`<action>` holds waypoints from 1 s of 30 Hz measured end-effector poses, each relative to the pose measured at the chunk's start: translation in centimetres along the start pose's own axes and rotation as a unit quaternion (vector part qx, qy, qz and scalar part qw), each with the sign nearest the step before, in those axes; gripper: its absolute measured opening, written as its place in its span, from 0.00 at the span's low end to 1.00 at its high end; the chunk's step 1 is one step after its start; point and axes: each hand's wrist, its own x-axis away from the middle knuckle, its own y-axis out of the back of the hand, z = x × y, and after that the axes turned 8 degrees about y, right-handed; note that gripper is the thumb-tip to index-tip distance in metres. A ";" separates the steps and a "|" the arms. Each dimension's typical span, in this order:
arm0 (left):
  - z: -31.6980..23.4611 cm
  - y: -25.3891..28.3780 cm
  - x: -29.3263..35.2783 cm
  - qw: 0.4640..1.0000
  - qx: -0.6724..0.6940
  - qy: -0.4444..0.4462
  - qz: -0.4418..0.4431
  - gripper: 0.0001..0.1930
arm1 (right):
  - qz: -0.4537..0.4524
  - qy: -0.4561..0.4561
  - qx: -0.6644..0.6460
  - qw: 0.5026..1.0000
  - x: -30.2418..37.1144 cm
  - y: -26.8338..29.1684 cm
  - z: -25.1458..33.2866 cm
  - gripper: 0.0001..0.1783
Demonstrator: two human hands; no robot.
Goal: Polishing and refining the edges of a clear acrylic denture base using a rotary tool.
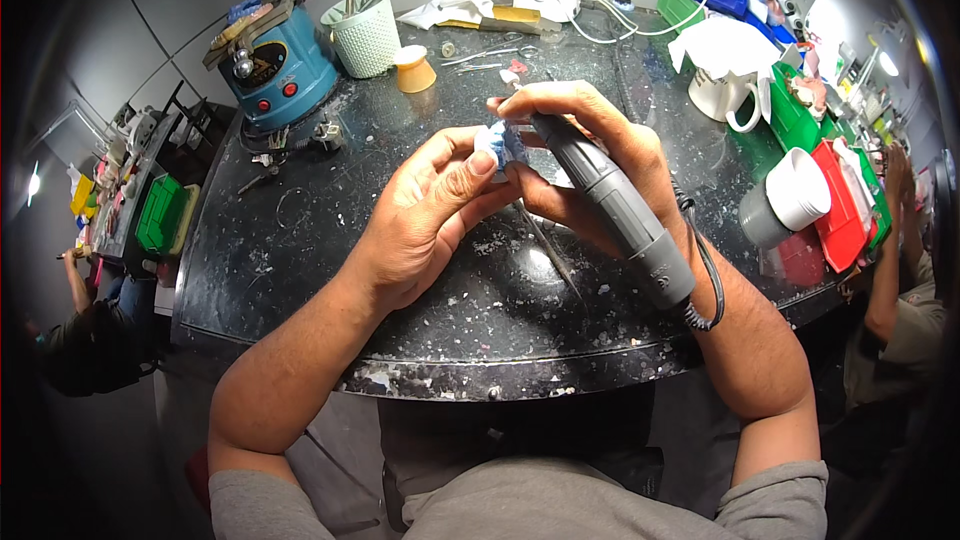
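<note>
In my left hand, a small blue-and-white piece is pinched between thumb and fingers; its exact kind is hard to make out. My right hand is closed around a dark grey rotary handpiece, which slants from my wrist toward the far left. Its cord loops beside my right wrist. Just beyond my right fingertips shows a small whitish-pink tip, seemingly in line with the handpiece. The right fingertips are close against the blue-and-white piece and hide part of it. A thin dark pointed tool lies on the table below my hands.
The black speckled table carries a blue machine and a pale green basket of tools at far left. A yellow cup stands nearby. Right are a covered jug, white cup and red bin. People work at both sides.
</note>
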 end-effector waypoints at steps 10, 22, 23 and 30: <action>0.2 0.0 0.0 1.000 -0.022 0.015 0.002 0.18 | 0.027 -0.017 -0.004 0.999 0.4 -0.1 0.8 0.26; -0.1 -0.3 -0.1 1.000 -0.004 0.015 -0.005 0.19 | -0.007 0.016 0.017 1.000 0.4 -0.1 0.5 0.27; -0.1 -0.4 -0.1 1.000 0.000 0.010 -0.003 0.19 | -0.016 0.030 0.031 0.999 0.4 -0.1 0.4 0.28; -0.3 -0.2 0.1 1.000 -0.012 -0.003 0.009 0.18 | -0.013 0.042 0.051 0.998 -0.1 0.6 0.7 0.27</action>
